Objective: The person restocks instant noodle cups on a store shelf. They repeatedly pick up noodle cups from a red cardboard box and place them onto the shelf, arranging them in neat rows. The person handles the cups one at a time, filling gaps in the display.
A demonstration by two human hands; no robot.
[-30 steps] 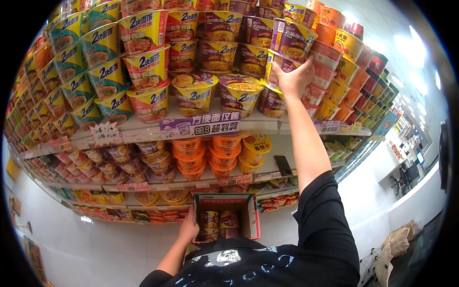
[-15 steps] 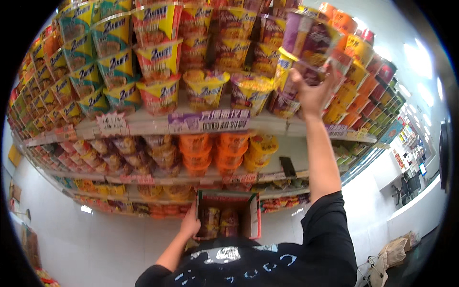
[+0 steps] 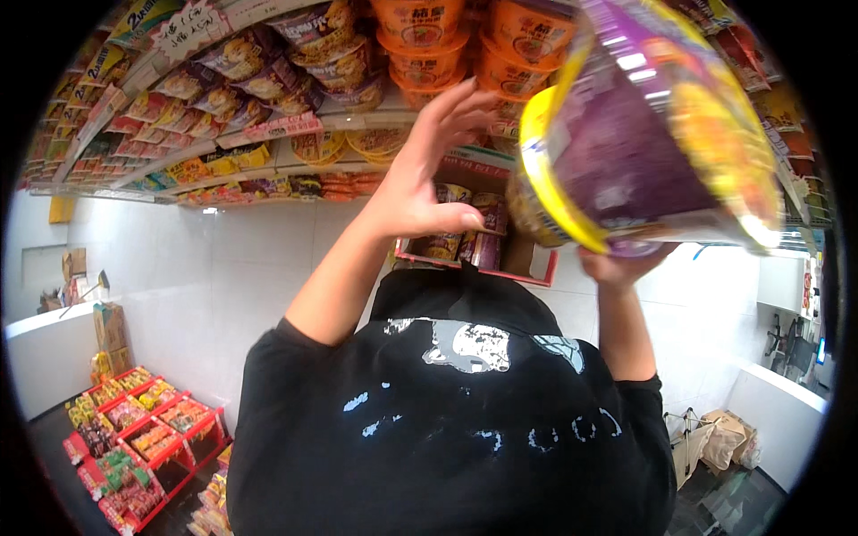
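My right hand grips a purple instant noodle cup from below, most of its fingers hidden behind it. The cup is tilted, large and blurred. Past its narrow end shows a yellow rim with part of another cup; the two look stacked end to end. My left hand is raised to the left of them, fingers apart, holding nothing. Beneath both hands, against the shelf front, an open carton with a red edge contains several purple noodle cups.
Shelves ahead carry orange noodle tubs and purple noodle cups. A price strip runs along a shelf edge. At lower left stands a red display rack with packaged goods. Brown bags stand at the lower right.
My right hand has brought the purple cups down from the upper shelf toward me. My left hand has let go of the carton's side and risen. The view has tilted downward.
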